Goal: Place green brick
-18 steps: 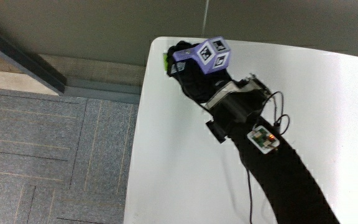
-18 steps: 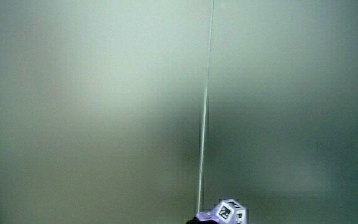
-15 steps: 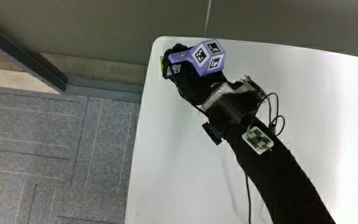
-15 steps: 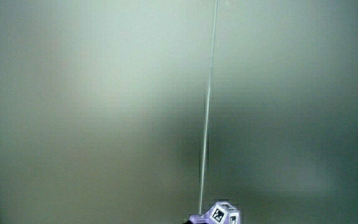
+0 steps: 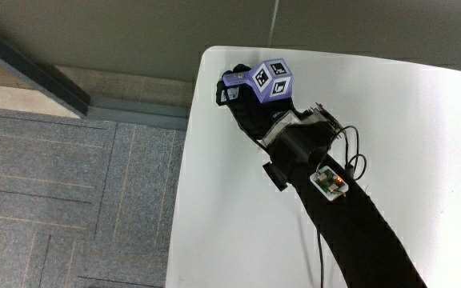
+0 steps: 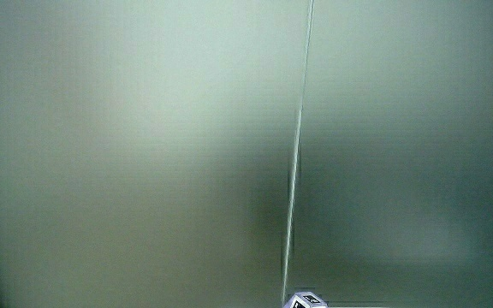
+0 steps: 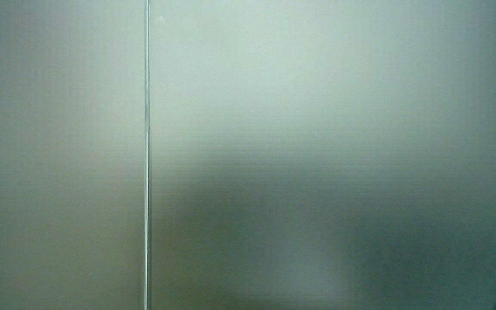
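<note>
In the main view the hand (image 5: 242,100) rests over the rounded corner of the white table (image 5: 406,136), farthest from the person. The patterned cube (image 5: 266,78) sits on its back. No green brick shows now; the spot under the hand is hidden. The black-sleeved forearm (image 5: 350,232) runs from the hand back toward the person across the table. Both side views show only a pale wall, except that the top of the cube (image 6: 306,300) peeks into a side view.
A small circuit board with a lit dot (image 5: 329,181) and thin wires are strapped to the forearm. Beside the table's edge lies grey carpet-tile floor (image 5: 70,200), with a dark rail (image 5: 30,72) across it.
A sliver of green showed at the hand's tip by the table corner in the earlier frames; it is covered now. The cube has sunk lower in a side view.
</note>
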